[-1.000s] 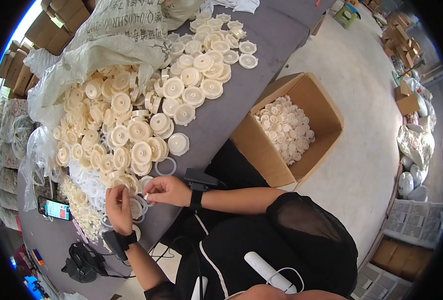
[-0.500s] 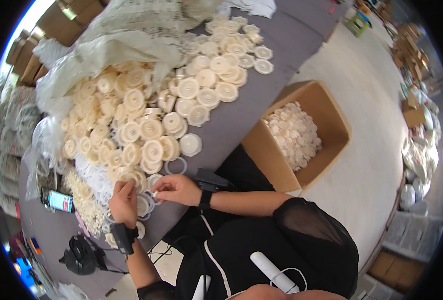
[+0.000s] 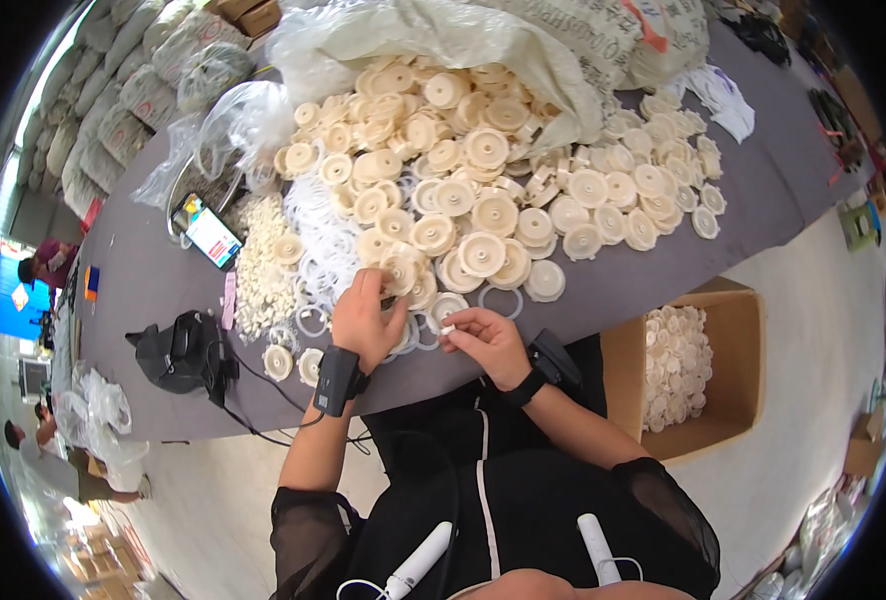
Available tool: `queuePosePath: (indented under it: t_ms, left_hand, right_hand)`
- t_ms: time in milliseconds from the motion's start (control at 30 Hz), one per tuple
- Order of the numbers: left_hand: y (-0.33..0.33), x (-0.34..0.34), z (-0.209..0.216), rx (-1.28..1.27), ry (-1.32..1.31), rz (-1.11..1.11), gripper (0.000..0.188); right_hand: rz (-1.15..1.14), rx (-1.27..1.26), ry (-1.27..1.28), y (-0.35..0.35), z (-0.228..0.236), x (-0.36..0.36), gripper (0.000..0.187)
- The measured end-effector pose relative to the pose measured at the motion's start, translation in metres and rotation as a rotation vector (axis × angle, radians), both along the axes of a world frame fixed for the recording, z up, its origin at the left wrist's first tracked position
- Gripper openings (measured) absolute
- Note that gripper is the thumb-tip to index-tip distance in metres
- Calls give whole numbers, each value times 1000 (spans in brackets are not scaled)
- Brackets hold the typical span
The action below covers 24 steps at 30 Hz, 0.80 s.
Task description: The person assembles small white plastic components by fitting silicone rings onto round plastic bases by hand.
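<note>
A large heap of cream plastic discs (image 3: 488, 148) with raised centres lies before me. At its near edge, my left hand (image 3: 363, 322) is open, thumb apart from the fingers, with its fingertips against a cream disc (image 3: 400, 274). My right hand (image 3: 493, 345) is closed in a pinch on a small white plastic piece (image 3: 447, 330), just in front of another disc (image 3: 446, 306) on the table. White rings (image 3: 328, 235) lie piled left of the discs. Farther left is a pile of small cream pieces (image 3: 261, 250). A loose ring (image 3: 501, 301) lies beyond my right hand.
A cardboard box (image 3: 738, 365) holding several pale parts stands on the floor at right. On the grey-covered table (image 3: 153, 370) lie a phone (image 3: 210, 234), a black pouch (image 3: 181, 352) with a cable, and a woven sack (image 3: 533, 50) behind the heap. People are at far left.
The view has swung left, so the table now sits farther right. My left thumb has spread away from its fingers. My right hand still pinches the small white piece.
</note>
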State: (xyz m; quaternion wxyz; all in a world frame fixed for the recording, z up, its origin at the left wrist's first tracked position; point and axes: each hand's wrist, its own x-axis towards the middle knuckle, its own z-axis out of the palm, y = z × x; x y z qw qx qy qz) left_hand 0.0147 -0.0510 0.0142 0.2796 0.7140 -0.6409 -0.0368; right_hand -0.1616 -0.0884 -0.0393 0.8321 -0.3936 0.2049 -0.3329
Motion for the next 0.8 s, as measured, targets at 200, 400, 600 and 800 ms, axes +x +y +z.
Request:
queuePosePath:
  t_ms: [200,400,600,800]
  left_hand:
    - [-5,-5,-1,45,52,111,44]
    - [0,5,-18,-170,364,122,35]
    - [4,19,4,-233,1604,120,27]
    - [7,29,-5,-124,1819,-46,30]
  right_hand:
    - [7,-27,30,0,2,1,17]
    - [21,-59,42,3,1,1,18]
    - [14,-36,33,2,3,0,17]
    - [26,-49,51,0,3,0,18]
